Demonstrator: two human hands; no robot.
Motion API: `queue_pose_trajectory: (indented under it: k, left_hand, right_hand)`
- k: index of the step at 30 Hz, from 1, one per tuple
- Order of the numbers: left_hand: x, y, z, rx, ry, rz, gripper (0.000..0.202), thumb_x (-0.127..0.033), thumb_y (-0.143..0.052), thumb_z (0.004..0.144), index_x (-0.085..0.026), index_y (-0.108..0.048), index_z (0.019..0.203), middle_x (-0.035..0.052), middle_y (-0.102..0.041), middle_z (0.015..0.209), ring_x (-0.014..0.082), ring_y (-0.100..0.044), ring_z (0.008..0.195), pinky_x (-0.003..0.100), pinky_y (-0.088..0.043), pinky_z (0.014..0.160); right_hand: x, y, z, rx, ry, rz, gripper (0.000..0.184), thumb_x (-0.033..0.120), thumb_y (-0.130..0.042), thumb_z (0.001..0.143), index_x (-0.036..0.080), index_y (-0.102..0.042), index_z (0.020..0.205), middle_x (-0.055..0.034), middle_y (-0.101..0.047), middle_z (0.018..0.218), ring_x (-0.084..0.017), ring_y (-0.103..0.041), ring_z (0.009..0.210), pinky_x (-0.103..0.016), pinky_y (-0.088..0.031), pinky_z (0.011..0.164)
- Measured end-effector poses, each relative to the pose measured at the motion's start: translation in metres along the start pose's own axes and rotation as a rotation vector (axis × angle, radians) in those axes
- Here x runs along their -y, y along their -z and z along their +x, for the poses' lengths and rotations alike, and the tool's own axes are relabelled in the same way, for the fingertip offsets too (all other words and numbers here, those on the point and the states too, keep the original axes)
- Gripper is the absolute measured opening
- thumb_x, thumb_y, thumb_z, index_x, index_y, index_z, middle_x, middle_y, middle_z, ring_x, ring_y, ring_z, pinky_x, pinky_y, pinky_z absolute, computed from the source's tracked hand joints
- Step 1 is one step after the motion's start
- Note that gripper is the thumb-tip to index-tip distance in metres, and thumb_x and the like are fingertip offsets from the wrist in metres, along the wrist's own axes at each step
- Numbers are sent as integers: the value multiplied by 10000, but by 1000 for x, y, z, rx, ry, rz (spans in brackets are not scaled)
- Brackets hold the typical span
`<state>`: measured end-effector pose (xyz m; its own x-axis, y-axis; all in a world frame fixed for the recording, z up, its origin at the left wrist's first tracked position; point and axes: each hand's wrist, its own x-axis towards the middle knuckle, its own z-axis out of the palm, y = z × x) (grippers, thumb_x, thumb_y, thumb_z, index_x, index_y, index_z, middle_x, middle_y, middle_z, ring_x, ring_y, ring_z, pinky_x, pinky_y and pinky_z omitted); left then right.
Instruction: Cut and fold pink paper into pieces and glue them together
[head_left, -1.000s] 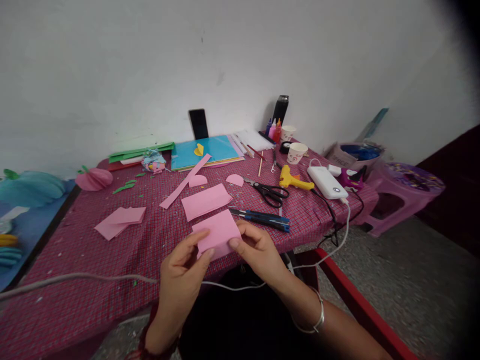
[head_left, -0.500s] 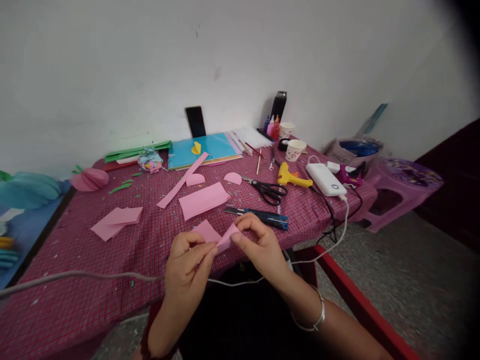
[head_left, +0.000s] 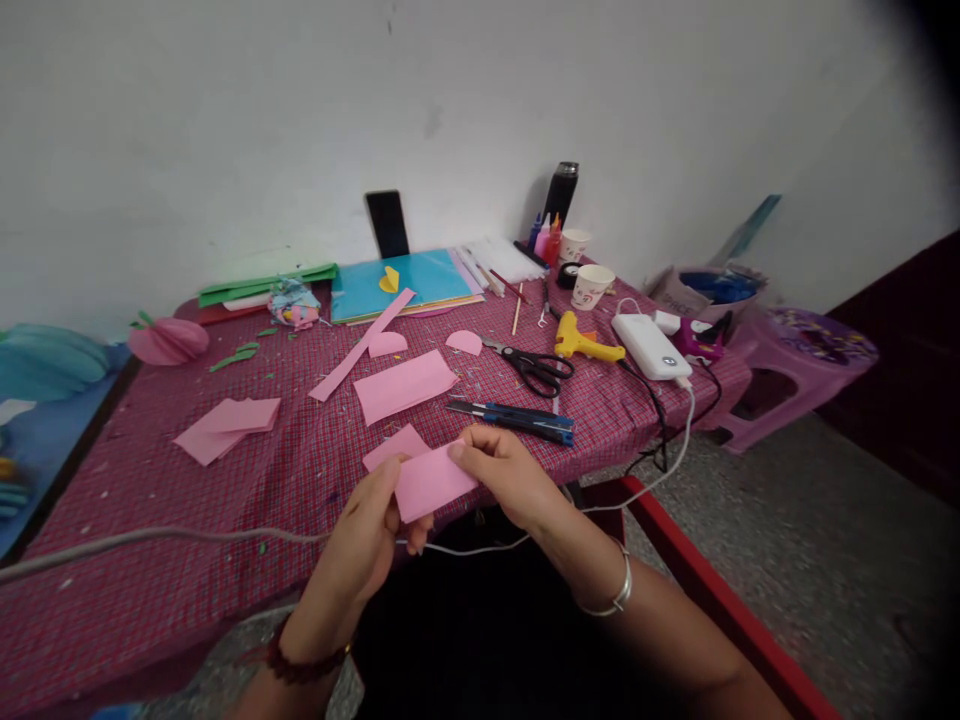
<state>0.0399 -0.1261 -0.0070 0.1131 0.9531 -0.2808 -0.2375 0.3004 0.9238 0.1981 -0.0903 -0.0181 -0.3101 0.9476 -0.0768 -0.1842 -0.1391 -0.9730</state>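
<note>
A folded piece of pink paper (head_left: pixel 433 483) is held up at the table's near edge. My right hand (head_left: pixel 504 470) pinches its upper right corner between thumb and fingers. At its left end my left hand (head_left: pixel 367 530) grips it, thumb along the edge and fingers partly hidden underneath. Just behind lies another pink paper piece (head_left: pixel 395 443), partly covered by the held one. Farther back are a larger folded pink sheet (head_left: pixel 405 385), a long pink strip (head_left: pixel 364 345) and two pink half circles, one (head_left: pixel 388 344) near the strip and one (head_left: pixel 464 342) by the scissors.
Black-handled scissors (head_left: pixel 536 372) and a blue utility knife (head_left: pixel 525 420) lie beyond my right hand. Right of them are a yellow glue gun (head_left: pixel 585 342) and a white power bank (head_left: pixel 649 346) with cables. More folded pink paper (head_left: pixel 225 428) lies left. A cable (head_left: pixel 187 535) crosses the front.
The pink paper, earlier pinched edge-on between both hands' fingertips, is now turned with its flat face upward. My left hand has shifted from a fingertip pinch to supporting its left end.
</note>
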Motion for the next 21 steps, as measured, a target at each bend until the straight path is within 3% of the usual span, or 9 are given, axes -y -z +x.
queue_pose_trajectory:
  k: [5,9,12,15,18,21]
  left_hand:
    - [10,1,1,50,21,153,457,-581,-593,814,-169,-547,620,-21,-511,438,84,-419,347,199,-322,364]
    - [13,5,2,53,-54,385,512,-577,-492,886,-179,-546,569,-8,-510,441,98,-437,373,213,-336,407]
    - [8,8,1,72,-148,606,528,-559,-489,896,-189,-557,527,1,-502,435,120,-457,413,229,-332,442]
    - [-1,8,-2,102,-212,697,477,-529,-539,871,-205,-535,522,-17,-474,445,128,-422,433,239,-290,433]
    - [-5,10,-3,3,-251,667,447,-507,-583,848,-209,-481,531,-44,-413,469,114,-360,447,238,-258,436]
    - [2,15,-4,-166,-275,534,463,-533,-516,896,-208,-481,568,-40,-405,509,116,-354,481,238,-273,455]
  right_hand:
    - [0,1,-1,-51,100,-112,394,507,-627,808,203,-439,641,58,-382,609,-95,-317,562,-240,-278,541]
    - [2,4,-3,-24,163,-193,351,504,-541,880,197,-488,716,37,-420,660,-112,-375,606,-243,-318,562]
    - [7,11,-3,81,225,-337,353,481,-470,938,193,-516,740,23,-454,680,-122,-419,639,-245,-336,574]
    - [12,19,-4,275,266,-565,398,432,-455,963,195,-457,643,43,-399,605,-108,-391,586,-241,-306,547]
    - [11,19,-7,365,229,-541,404,440,-435,974,199,-450,650,46,-428,591,-103,-423,561,-230,-327,529]
    - [3,11,-10,295,168,-400,414,482,-410,978,201,-468,681,32,-495,612,-102,-466,551,-224,-360,520]
